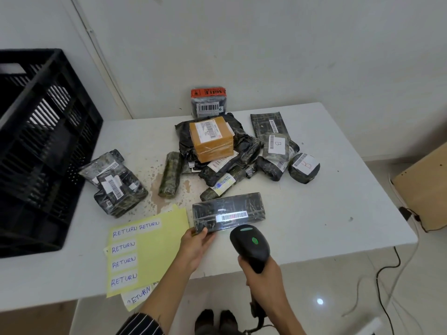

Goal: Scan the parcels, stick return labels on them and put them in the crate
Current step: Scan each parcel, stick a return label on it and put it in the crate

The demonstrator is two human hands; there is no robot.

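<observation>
**Scanner aiming at a held parcel**

The right hand is clenching round the scanner and hiding most of its handle. The scanner's head is pointing at the long black parcel, just beside its near edge. The left hand is pinching that parcel's near left corner, with the thumb lying on top and the other fingertips tucking out of sight beneath. The parcel is lying flat on the white table, its barcode strip facing up.

Just left of it, yellow sheets are carrying handwritten return labels. The lowest sheet is hanging over the table edge, its wording only partly legible.

Beyond, the pile of parcels is sitting mid-table, with a brown box resting on top. The black crate is standing at the table's left end, cut off by the frame; its inside is too dark to make out.
</observation>
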